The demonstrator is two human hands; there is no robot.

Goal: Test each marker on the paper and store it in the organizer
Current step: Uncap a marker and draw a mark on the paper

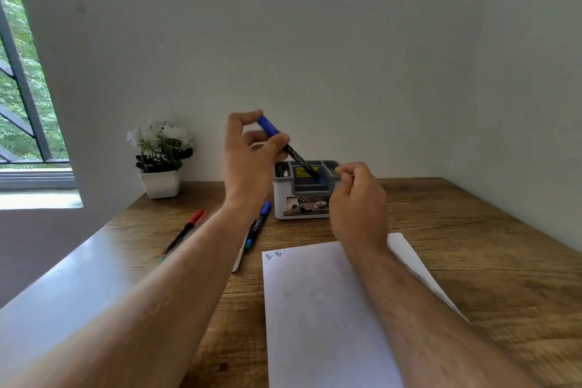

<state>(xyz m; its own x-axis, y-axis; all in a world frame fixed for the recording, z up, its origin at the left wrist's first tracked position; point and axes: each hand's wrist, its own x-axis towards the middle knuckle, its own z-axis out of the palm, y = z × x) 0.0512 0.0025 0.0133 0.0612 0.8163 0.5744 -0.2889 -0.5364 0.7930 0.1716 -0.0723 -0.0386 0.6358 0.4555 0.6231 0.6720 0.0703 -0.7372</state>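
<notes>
A: How far along is this looking?

B: Early, I'd judge. Taking the organizer (305, 190) as the landmark and going left to right: well left of it, red markers (184, 231) are lying on the wooden surface (472, 230), apparently untested. Nearer, just left of the organizer's front, a second blue marker (259, 224) is lying partly behind the forearm. Those are waiting.

A: And the one in hand?

B: The left hand (248, 154), up and left of the organizer, is gripping a blue marker (288, 148) between thumb and fingertips, tilting it so its lower end is dipping into a middle compartment. The right hand (357, 195), just right of the organizer, is curling loosely near the rim; I can't tell whether its grip is holding anything.

A: Any proof of testing?

B: In front of the organizer, the paper (321, 309) is showing two small blue scribbles at its top-left corner.

A: Materials?

B: Grained wood, matte white sheet, a boxy grey-and-white plastic organizer with dividers, slim smooth dark marker barrels with coloured caps.
</notes>
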